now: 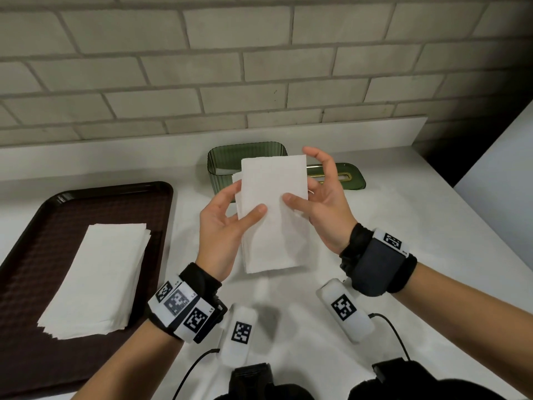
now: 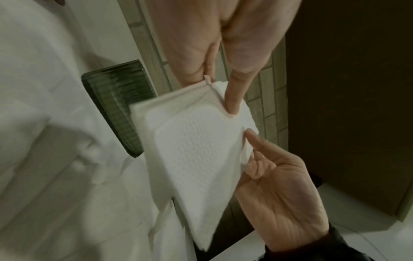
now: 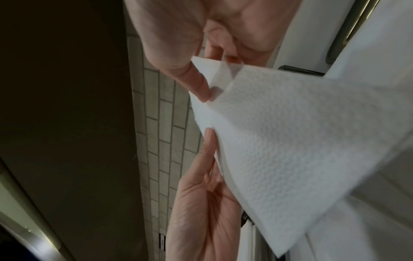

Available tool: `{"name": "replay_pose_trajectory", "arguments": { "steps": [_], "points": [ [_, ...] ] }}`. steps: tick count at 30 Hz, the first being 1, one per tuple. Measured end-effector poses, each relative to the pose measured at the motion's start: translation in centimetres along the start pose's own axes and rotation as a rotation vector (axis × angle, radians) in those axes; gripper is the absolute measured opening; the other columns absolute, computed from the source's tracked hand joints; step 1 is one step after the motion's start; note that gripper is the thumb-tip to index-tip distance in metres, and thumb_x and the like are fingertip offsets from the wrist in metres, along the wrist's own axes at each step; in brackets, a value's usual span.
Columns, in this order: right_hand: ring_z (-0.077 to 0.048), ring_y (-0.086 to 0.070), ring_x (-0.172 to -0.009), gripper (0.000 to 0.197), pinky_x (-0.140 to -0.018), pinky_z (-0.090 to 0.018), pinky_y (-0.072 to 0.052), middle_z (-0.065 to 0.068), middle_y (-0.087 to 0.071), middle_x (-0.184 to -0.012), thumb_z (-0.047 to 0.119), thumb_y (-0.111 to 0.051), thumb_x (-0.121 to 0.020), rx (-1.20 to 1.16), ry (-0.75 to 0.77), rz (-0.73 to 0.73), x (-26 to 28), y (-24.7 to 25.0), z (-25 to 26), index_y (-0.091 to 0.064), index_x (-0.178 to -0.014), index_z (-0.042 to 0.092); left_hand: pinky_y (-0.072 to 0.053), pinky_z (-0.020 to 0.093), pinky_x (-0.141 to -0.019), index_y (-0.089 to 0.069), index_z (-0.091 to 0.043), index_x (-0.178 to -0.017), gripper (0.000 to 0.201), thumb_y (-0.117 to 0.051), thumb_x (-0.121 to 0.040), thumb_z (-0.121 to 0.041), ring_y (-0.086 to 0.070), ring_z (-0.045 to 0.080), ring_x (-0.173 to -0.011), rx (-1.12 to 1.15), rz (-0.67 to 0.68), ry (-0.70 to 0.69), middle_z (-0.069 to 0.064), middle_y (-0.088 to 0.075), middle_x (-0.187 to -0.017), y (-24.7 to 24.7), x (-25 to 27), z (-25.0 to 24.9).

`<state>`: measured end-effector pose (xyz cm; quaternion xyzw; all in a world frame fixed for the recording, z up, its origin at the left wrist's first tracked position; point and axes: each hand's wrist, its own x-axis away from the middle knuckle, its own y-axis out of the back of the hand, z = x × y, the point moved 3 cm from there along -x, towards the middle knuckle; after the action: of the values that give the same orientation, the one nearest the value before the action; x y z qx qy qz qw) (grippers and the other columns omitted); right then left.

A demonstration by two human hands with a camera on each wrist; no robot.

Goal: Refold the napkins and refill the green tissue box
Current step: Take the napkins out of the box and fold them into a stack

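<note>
My left hand [image 1: 222,226] and right hand [image 1: 320,203] pinch one napkin [image 1: 274,215] above the counter [image 1: 403,226], thumbs in front, keeping it flat to fold.

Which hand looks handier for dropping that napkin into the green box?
Probably the right hand. It pinches the folded napkin, as does the left hand, but the open green tissue box lies just behind the napkin, nearer the right hand's raised fingers.
</note>
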<state>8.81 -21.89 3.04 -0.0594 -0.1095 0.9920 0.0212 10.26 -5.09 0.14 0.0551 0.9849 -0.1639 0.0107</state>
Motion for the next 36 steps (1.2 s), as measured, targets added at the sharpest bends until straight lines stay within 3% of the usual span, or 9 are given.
{"name": "replay_pose_trajectory", "arguments": {
  "steps": [8, 13, 16, 19, 22, 26, 30, 34, 36],
  "points": [
    [-0.020, -0.068, -0.090, 0.076, -0.069, -0.031, -0.056, -0.010, -0.070, -0.102, -0.019, -0.066, -0.077, 0.002, 0.032, 0.018, -0.3, 0.5, 0.2, -0.035, -0.133, 0.024, -0.059, 0.038, -0.082, -0.058, 0.005, -0.116, 0.052, -0.077, -0.069, -0.003, -0.070, 0.029, -0.099, -0.024, 0.017, -0.028, 0.016, -0.066, -0.120, -0.1, 0.2, -0.1],
    [-0.020, -0.067, -0.083, 0.052, -0.066, -0.034, -0.057, -0.005, -0.068, -0.098, -0.003, -0.079, -0.074, 0.342, 0.106, 0.059, -1.2, 1.2, 1.6, -0.051, -0.115, 0.015, -0.059, 0.034, -0.074, -0.060, 0.009, -0.105, 0.035, -0.075, -0.074, 0.007, -0.073, 0.031, -0.090, -0.078, 0.052, -0.040, 0.018, -0.070, -0.110, 0.0, 0.0, -0.2],
    [-0.013, -0.059, -0.076, 0.038, -0.064, -0.024, -0.049, 0.001, -0.064, -0.086, 0.008, -0.082, -0.074, 0.546, 0.180, 0.102, -2.5, 2.0, 2.9, -0.062, -0.105, 0.019, -0.060, 0.040, -0.076, -0.061, 0.008, -0.107, 0.037, -0.076, -0.073, 0.006, -0.073, 0.032, -0.089, -0.119, 0.102, -0.037, 0.012, -0.073, -0.106, -0.1, 0.1, -0.3],
    [-0.012, -0.053, -0.067, 0.030, -0.065, -0.018, -0.045, 0.000, -0.063, -0.076, 0.010, -0.081, -0.076, 0.584, 0.170, 0.154, -3.5, 2.3, 3.6, -0.066, -0.101, 0.017, -0.059, 0.039, -0.077, -0.061, 0.004, -0.110, 0.035, -0.074, -0.077, 0.002, -0.073, 0.029, -0.089, -0.147, 0.147, -0.043, 0.001, -0.073, -0.101, -0.5, 0.0, -0.4],
    [-0.015, -0.051, -0.061, 0.029, -0.059, -0.018, -0.046, -0.002, -0.063, -0.073, 0.007, -0.081, -0.076, 0.507, 0.143, 0.137, -3.8, 2.6, 3.4, -0.066, -0.099, 0.017, -0.059, 0.034, -0.077, -0.061, 0.002, -0.113, 0.032, -0.070, -0.083, 0.001, -0.073, 0.026, -0.089, -0.173, 0.166, -0.063, 0.003, -0.070, -0.106, -0.8, -0.1, -0.5],
    [-0.022, -0.053, -0.064, 0.028, -0.064, -0.026, -0.049, -0.003, -0.063, -0.072, 0.005, -0.081, -0.075, 0.463, 0.116, 0.102, -3.9, 2.8, 2.7, -0.065, -0.096, 0.017, -0.059, 0.035, -0.080, -0.060, 0.002, -0.117, 0.033, -0.068, -0.085, 0.003, -0.072, 0.025, -0.093, -0.196, 0.184, -0.083, 0.003, -0.070, -0.108, -1.1, -0.2, -0.6],
    [-0.018, -0.049, -0.065, 0.028, -0.062, -0.024, -0.047, 0.000, -0.063, -0.076, 0.011, -0.082, -0.076, 0.529, 0.125, 0.090, -4.2, 3.0, 2.4, -0.065, -0.097, 0.019, -0.059, 0.040, -0.081, -0.061, -0.002, -0.115, 0.033, -0.071, -0.083, 0.001, -0.072, 0.027, -0.092, -0.246, 0.174, -0.102, 0.009, -0.068, -0.112, -0.8, -0.4, -0.5],
    [-0.013, -0.050, -0.099, 0.041, -0.087, -0.027, -0.044, 0.003, -0.058, -0.114, 0.039, -0.074, -0.082, 1.005, 0.223, 0.209, -4.5, 2.7, 2.4, -0.062, -0.120, 0.028, -0.059, 0.036, -0.077, -0.062, -0.006, -0.111, 0.031, -0.072, -0.083, 0.001, -0.072, 0.022, -0.090, -0.300, 0.188, -0.118, -0.001, -0.068, -0.106, -0.5, -0.6, -0.5],
    [-0.015, -0.053, -0.106, 0.042, -0.090, -0.029, -0.044, 0.003, -0.059, -0.116, 0.044, -0.066, -0.087, 1.122, 0.196, 0.351, -4.7, 2.0, 1.9, -0.058, -0.125, 0.025, -0.059, 0.037, -0.078, -0.061, -0.011, -0.112, 0.033, -0.071, -0.083, 0.003, -0.071, 0.019, -0.090, -0.336, 0.213, -0.118, -0.007, -0.067, -0.104, -0.5, -0.9, -0.4]
  ]
}}
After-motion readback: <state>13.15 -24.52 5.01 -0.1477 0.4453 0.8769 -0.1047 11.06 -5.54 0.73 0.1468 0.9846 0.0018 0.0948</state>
